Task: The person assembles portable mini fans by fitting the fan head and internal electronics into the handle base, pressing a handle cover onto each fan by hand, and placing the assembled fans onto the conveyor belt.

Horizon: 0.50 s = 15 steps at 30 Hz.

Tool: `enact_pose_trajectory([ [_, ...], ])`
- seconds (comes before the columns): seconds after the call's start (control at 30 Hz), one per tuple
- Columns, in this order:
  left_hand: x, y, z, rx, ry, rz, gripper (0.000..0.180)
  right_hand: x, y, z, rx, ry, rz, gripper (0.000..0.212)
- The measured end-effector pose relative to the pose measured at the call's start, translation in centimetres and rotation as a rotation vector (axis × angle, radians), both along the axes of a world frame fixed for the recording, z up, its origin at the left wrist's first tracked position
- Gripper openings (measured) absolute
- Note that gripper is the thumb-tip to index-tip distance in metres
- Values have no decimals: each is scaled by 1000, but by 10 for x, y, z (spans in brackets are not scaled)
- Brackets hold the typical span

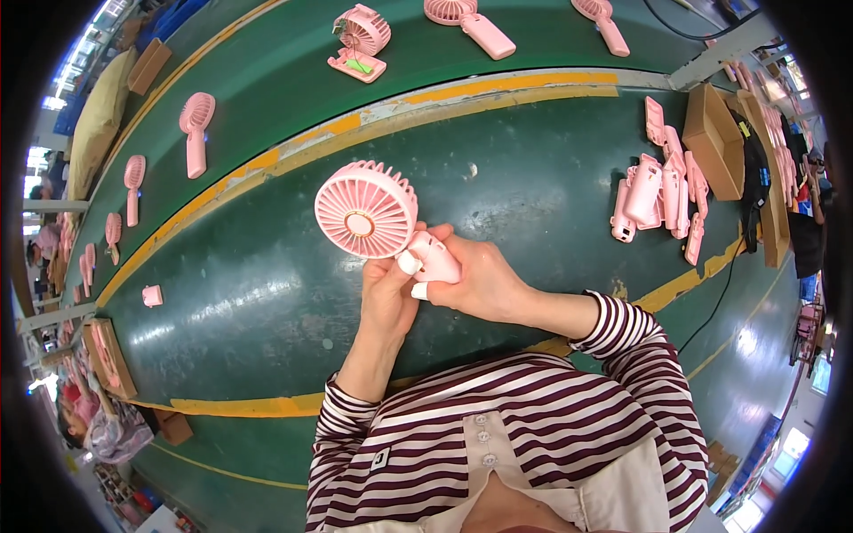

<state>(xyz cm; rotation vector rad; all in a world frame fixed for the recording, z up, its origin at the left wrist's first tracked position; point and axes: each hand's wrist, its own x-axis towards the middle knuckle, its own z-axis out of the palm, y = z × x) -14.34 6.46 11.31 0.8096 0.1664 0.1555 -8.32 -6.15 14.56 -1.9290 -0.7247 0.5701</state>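
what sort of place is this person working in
Probably a factory assembly line: pink fans lie spaced along a long green strip, loose pink parts are piled on the worktable, and the person holds a handheld fan.

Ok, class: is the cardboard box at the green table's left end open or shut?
Open: no lid covers the box, and pink parts show inside it.

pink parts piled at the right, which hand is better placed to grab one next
Likely the right hand: it is nearer the pink parts, while the left hand would have to reach across it. Both hold the pink fan, so the right would first need to let go.
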Motion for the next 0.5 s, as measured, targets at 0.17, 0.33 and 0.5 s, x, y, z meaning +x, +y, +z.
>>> enact_pose_trajectory([
  [0.17, 7, -7, 2, -41, 3, 52, 43, 3, 7, -2, -47, 113, -101, 44],
  [0.33, 8, -7, -2, -20, -4, 71, 43, 5, 9, -6, -45, 189, -117, 43],
  [0.5, 9, -10, -1, -11, 35, 107, 42, 7, 13, -6, -72, 182, -125, 41],
])
